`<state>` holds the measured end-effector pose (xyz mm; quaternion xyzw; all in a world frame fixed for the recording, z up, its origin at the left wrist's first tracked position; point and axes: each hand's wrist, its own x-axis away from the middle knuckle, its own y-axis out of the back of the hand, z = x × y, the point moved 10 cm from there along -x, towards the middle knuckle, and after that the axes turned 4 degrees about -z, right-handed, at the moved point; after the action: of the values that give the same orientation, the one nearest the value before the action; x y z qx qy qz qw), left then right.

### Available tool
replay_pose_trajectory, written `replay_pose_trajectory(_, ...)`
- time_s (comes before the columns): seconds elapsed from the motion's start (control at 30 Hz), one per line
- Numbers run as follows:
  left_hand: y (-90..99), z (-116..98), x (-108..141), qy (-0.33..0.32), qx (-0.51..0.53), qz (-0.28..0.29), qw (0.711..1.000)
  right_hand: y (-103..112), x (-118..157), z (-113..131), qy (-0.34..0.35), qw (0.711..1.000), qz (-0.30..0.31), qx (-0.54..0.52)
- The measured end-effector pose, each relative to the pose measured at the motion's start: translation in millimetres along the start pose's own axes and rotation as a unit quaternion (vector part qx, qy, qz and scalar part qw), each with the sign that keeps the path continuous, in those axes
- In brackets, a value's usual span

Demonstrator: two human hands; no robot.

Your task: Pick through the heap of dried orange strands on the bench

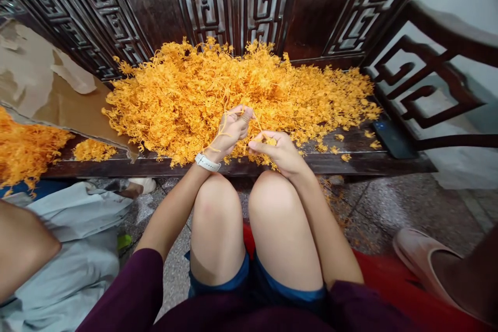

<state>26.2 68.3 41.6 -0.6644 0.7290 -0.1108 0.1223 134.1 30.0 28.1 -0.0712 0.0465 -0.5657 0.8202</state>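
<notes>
A big heap of orange stringy strands (233, 88) covers the seat of a dark carved wooden bench (361, 163). My left hand (231, 129), with a white band at the wrist, is closed around a small bundle of strands at the heap's front edge. My right hand (278, 151) pinches a little clump of the same strands just to its right. Both hands hover over the bench's front edge, above my bare knees.
A smaller orange pile (23, 148) lies at the left beside brown cardboard (78, 109). A dark phone (391, 137) rests on the bench's right end. Another person's arm (19, 249) and grey cloth (73, 249) are at the left; a foot in a slipper (431, 264) at right.
</notes>
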Motion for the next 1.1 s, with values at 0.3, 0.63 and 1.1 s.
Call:
replay_pose_trajectory(0.3, 22.9, -2.9, -4.7, -0.013, 0.084, -0.126, 0.988, -10.8, -2.6, -17.5, -0.077, 0.991, 0.047, -0.095)
replay_pose_trajectory(0.63, 67.6, -0.7, -6.7, -0.008, 0.097, -0.219, 0.971, -56.5, 57.9, 33.5, 0.092, 0.906, 0.394, 0.123)
replay_pose_trajectory(1.1, 20.2, -6.4, -4.9, -0.024, 0.042, -0.077, 0.996, 44.8, -6.9, -3.6, 0.006, 0.989, -0.125, -0.075)
